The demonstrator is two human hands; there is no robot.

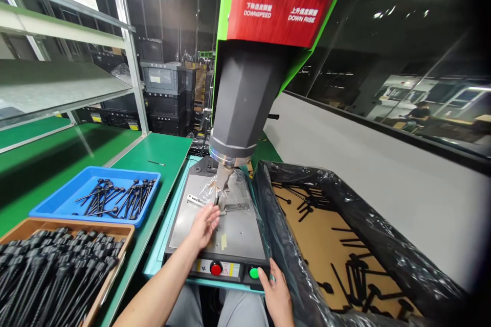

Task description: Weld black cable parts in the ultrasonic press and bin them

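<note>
My left hand point(205, 225) reaches over the metal plate point(233, 245) of the press, its fingers curled close below the horn point(223, 176). A small dark part point(217, 200) stands at its fingertips; whether the fingers grip it is unclear. Clear plastic film point(238, 184) lies around the horn tip. My right hand point(276, 291) rests at the front right corner of the machine base, thumb by the green button point(254, 273) and fingers apart. Left of that is a red button point(215, 268).
At the left, a blue tray point(49, 204) and a brown tray point(126, 237) hold black rod-shaped parts. A plastic-lined box point(280, 245) with similar parts stands right of the machine. The red and green press head point(264, 20) hangs above. A person point(420, 112) shows far right.
</note>
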